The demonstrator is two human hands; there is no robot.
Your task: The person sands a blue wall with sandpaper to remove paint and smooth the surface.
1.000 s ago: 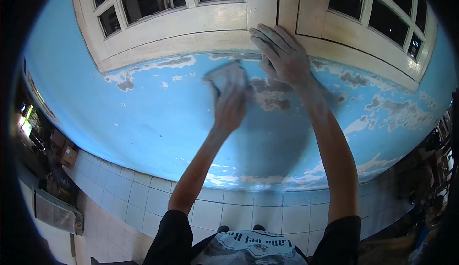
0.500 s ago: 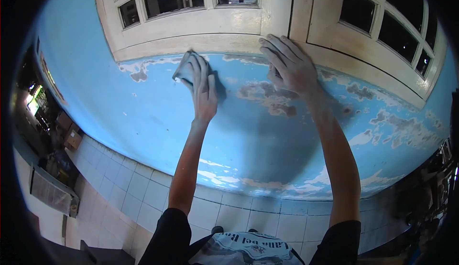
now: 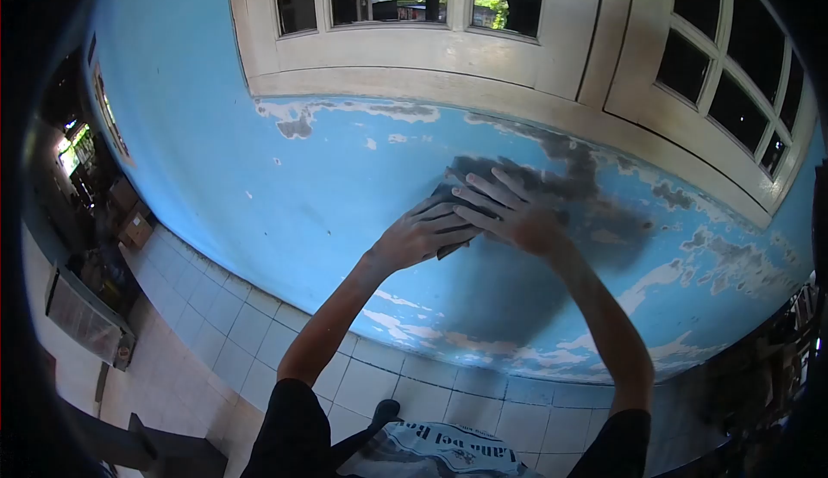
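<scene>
Head view: left hand (image 3: 422, 236) lies open on a sheet (image 3: 448, 251).

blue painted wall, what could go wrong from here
The left hand and right hand meet over the thin dark grey sheet, so fingers could get in each other's way. The blue painted wall has ragged bare grey patches, so more paint may flake at their edges. Straying upward might scuff the cream wooden window frame.

Dimmish lt, bright spot (image 3: 76, 146) at L, soft shadow (image 3: 509, 293) on wall (image 3: 198, 168), fisheye bend, blk corners
</scene>
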